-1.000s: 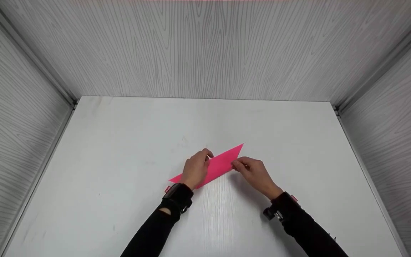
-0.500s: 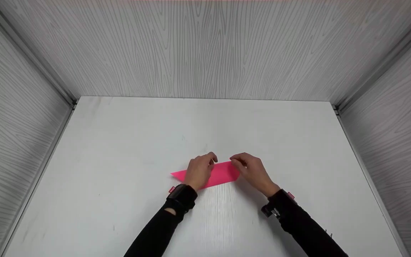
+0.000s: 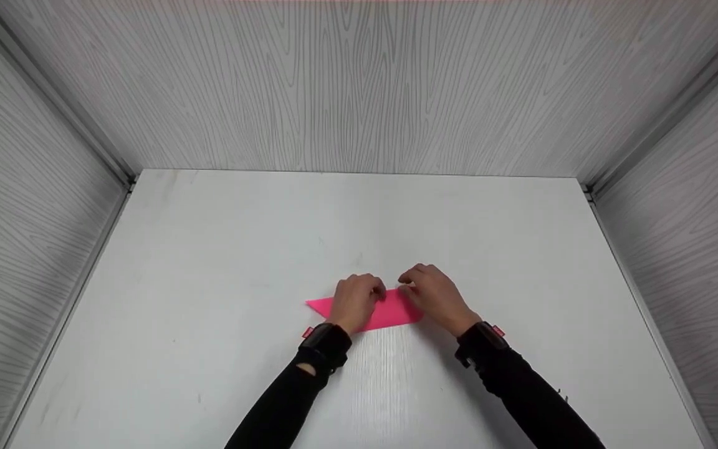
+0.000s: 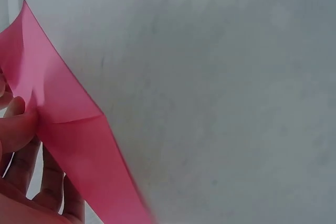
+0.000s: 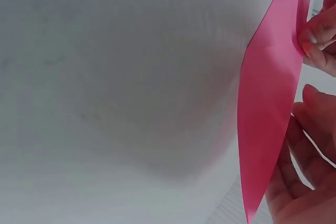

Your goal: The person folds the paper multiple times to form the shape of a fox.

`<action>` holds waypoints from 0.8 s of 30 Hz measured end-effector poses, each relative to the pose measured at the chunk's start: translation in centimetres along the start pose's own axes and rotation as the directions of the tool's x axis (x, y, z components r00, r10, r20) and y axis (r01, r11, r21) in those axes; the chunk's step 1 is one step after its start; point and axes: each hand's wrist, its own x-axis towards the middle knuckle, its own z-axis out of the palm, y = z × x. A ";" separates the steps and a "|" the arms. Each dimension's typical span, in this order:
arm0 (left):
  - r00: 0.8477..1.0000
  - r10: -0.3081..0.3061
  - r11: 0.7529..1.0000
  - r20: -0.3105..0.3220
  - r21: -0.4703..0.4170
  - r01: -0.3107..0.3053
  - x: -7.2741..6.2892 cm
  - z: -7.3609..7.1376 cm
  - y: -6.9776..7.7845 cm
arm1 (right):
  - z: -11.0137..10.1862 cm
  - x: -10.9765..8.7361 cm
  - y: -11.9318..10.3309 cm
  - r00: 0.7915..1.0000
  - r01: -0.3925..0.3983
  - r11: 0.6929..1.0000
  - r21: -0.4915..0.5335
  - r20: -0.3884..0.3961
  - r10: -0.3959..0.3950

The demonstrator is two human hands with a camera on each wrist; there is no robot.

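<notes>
A bright pink sheet of paper [image 3: 390, 312], folded into a slanted strip with pointed ends, is between the two hands at the table's middle. In the left wrist view, a crease crosses the paper [image 4: 79, 156], which bends where the thumb presses it. My left hand [image 3: 356, 301] pinches its far edge between thumb and fingers and covers part of the strip. At the right end is my right hand [image 3: 437, 298], its fingers [image 5: 286, 177] behind the paper and its thumb standing apart from it in the right wrist view.
The white tabletop [image 3: 240, 249] carries faint smudges. Grey wood-grain panels stand behind [image 3: 359, 87] and along both sides. Both wrists wear black straps with cameras, and dark sleeves cover the forearms.
The paper has turned clockwise from a steep slant to nearly level, its right end coming down nearer the body. The right hand has moved left, closer to the left hand, and loosened its pinch.
</notes>
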 end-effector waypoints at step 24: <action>0.995 0.072 0.975 -0.066 0.215 -0.056 -1.3 0.2 -0.3 | 0.6 1.1 1.3 0.981 -0.136 0.991 0.012 0.144 0.133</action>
